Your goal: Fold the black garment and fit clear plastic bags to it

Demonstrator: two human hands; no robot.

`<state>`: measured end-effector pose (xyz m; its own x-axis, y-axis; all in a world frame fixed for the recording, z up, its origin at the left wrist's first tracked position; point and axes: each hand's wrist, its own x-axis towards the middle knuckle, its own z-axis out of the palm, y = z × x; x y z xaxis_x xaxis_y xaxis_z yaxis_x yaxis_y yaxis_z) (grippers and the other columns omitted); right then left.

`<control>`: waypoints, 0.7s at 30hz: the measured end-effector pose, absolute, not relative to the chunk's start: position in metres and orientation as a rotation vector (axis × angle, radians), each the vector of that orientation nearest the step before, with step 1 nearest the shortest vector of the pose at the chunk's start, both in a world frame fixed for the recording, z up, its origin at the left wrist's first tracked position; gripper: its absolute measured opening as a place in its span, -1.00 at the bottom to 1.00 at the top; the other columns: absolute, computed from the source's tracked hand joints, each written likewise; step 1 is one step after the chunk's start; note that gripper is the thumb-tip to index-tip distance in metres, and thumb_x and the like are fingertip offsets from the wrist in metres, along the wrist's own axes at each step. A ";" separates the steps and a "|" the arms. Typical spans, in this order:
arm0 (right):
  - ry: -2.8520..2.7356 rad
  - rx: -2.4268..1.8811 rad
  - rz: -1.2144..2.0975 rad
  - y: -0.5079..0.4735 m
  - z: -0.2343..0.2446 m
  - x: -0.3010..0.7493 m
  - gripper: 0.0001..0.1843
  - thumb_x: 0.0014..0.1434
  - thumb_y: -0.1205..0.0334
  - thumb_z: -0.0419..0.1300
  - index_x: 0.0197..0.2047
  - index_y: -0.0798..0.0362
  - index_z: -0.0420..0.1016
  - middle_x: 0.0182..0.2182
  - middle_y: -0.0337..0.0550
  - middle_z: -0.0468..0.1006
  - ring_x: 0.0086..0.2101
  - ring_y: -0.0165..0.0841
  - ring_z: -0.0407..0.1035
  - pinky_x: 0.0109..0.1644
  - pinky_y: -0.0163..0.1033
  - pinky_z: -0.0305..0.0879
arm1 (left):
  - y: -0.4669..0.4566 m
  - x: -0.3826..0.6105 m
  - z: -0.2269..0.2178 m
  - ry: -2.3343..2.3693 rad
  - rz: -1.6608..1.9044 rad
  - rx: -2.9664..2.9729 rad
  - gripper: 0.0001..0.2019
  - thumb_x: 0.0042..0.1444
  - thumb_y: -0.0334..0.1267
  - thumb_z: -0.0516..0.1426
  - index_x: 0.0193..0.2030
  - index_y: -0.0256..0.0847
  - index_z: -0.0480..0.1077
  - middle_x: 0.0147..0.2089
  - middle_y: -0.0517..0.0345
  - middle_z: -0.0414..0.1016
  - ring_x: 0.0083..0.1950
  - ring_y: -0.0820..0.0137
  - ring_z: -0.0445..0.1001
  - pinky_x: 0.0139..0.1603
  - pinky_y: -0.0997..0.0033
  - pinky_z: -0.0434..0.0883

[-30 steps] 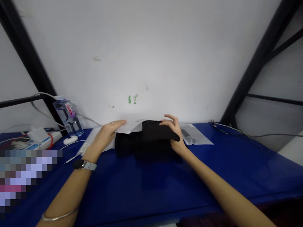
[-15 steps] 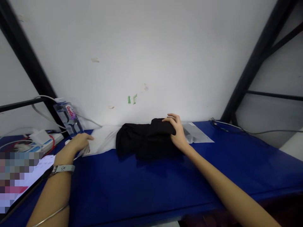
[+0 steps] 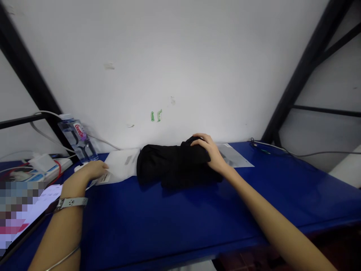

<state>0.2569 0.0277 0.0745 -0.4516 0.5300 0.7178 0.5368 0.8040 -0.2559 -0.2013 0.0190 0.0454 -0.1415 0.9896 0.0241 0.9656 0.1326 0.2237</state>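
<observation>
- Head view, and here's the change: the left hand (image 3: 94,170) has just drawn back from the middle of the sheet to its lower left corner, leaving the flat white paper-like packet (image 3: 121,165) uncovered, left of centre, with small grey printed labels showing.
- The soft, matte black fabric bundle (image 3: 169,165) sits at centre frame on the glossy royal-blue table top (image 3: 175,222), lumpy and thickly folded, its left end against the packet's right edge.
- The right hand (image 3: 207,150) is up on the bundle's top right, fingers curved over the cloth, palm laid on it, no clear clench: a resting, open hold.
- Left hand's grip? Can't call it. The fingers lie low at the packet's edge, and whether they pinch it doesn't show from here.
- A slim silver-grey smartwatch (image 3: 72,202) wraps the left wrist, and a thin metal bangle (image 3: 62,259) hangs lower on that forearm.
- Just right of the bundle, a translucent plastic sleeve (image 3: 235,158) lies flat, its glossy surface catching the light.
- Over at the left, a clear ribbed plastic water bottle (image 3: 77,137) with a red-and-pink label stands by a white power strip (image 3: 47,165).
- Lower left, a pixelated patch (image 3: 22,210) hides whatever lies there.
- Behind it all, a scuffed white wall (image 3: 180,64) rises between black metal posts (image 3: 304,71).
</observation>
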 end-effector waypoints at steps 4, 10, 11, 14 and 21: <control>-2.296 -0.829 -0.019 0.024 0.087 0.265 -0.60 0.08 0.48 0.05 -0.06 -0.14 0.37 0.18 -0.14 0.18 0.18 -0.15 0.10 0.21 0.09 0.15 | 0.009 -0.183 0.064 2.064 0.059 2.042 -0.37 -0.25 -0.19 0.19 0.08 -0.29 0.44 0.21 -0.16 0.38 0.24 0.03 0.32 0.26 0.21 0.23; -2.448 -0.863 -0.101 0.021 0.090 0.257 -0.50 0.08 0.56 -0.02 -0.02 -0.11 0.41 0.18 -0.10 0.20 0.16 -0.18 0.15 0.19 0.01 0.19 | -0.001 -0.151 0.082 1.889 0.349 2.242 -0.26 -0.04 0.13 0.11 0.29 -0.14 0.22 0.34 -0.03 0.22 0.34 0.06 0.18 0.32 0.06 0.13; -2.461 -0.859 -0.100 0.022 0.087 0.252 -0.49 0.12 0.55 -0.04 0.03 -0.12 0.39 0.17 -0.08 0.22 0.14 -0.20 0.17 0.19 0.00 0.20 | 0.000 -0.144 0.082 1.866 0.405 2.284 -0.30 0.01 0.13 0.08 0.28 -0.12 0.22 0.33 -0.02 0.22 0.33 0.07 0.19 0.32 0.05 0.13; -2.490 -0.848 -0.056 0.022 0.077 0.240 -0.44 0.21 0.48 -0.05 0.22 -0.15 0.23 0.15 -0.05 0.25 0.11 -0.23 0.22 0.17 -0.03 0.22 | 0.004 -0.120 0.078 1.769 0.511 2.398 -0.37 0.11 0.11 0.03 0.29 -0.08 0.20 0.34 0.01 0.21 0.33 0.08 0.16 0.31 0.02 0.12; -2.579 -0.905 0.055 0.018 0.077 0.240 -0.61 0.32 0.06 0.00 0.19 -0.15 0.28 0.09 -0.09 0.36 0.09 -0.19 0.23 0.14 0.03 0.18 | 0.001 -0.056 0.069 1.536 0.684 2.533 -0.51 0.23 0.00 -0.01 0.29 0.01 0.19 0.35 0.06 0.17 0.35 0.17 0.08 0.32 0.02 0.08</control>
<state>0.2399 0.0179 0.0765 -0.7078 0.6069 0.3616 0.5909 0.7891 -0.1677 -0.0559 0.0009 0.0689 0.3901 0.8624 0.3226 0.8167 -0.4859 0.3113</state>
